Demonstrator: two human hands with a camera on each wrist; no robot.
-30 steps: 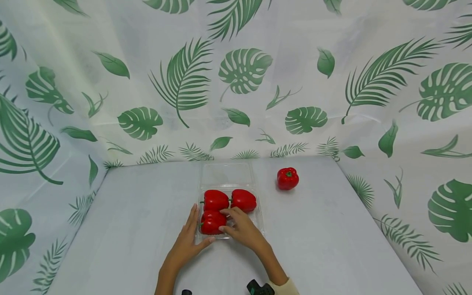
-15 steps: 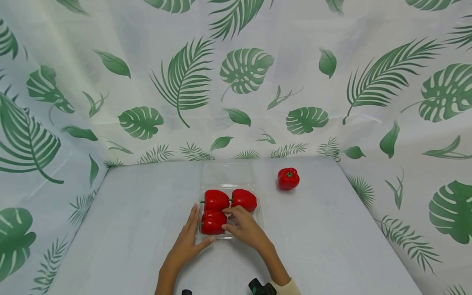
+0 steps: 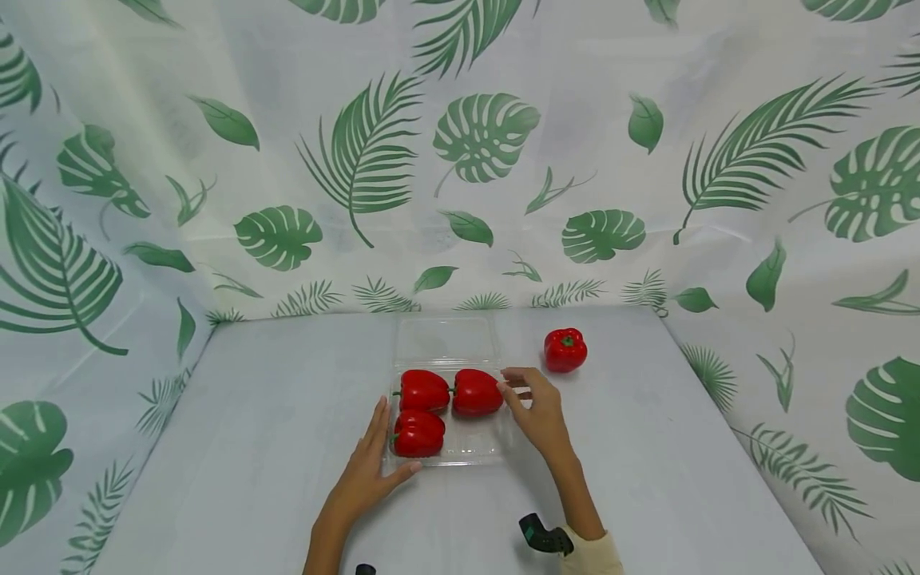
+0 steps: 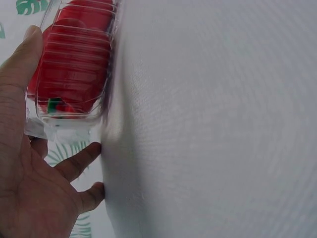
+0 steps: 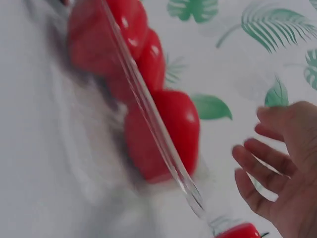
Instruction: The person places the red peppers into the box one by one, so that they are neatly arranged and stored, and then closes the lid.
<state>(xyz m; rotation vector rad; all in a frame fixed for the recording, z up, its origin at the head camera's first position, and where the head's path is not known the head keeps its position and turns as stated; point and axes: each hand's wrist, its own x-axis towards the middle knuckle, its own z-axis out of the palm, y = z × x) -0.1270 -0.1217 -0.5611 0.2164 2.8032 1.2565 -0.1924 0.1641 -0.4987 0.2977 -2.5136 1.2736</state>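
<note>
Three red bell peppers lie in a clear plastic clamshell box (image 3: 474, 443): one front left (image 3: 419, 434), one back left (image 3: 424, 390), one back right (image 3: 477, 393). My left hand (image 3: 365, 465) rests against the box's left side with fingers extended, the thumb at its front edge. In the left wrist view, a pepper (image 4: 74, 69) shows through the ribbed wall beside the thumb. Over the box's right edge is my right hand (image 3: 539, 411), fingers loosely bent, close to the back right pepper. The right wrist view has that hand (image 5: 282, 173) holding nothing, apart from the peppers.
Another red bell pepper (image 3: 565, 350) stands on the white table (image 3: 668, 447), beyond the right hand. Flipped back behind the box is its transparent lid (image 3: 446, 339). A leaf-print curtain (image 3: 388, 160) surrounds the table's back and sides.
My right hand has left the front left pepper and moved right and away from me to the box's right edge. The left hand has stayed in place.
</note>
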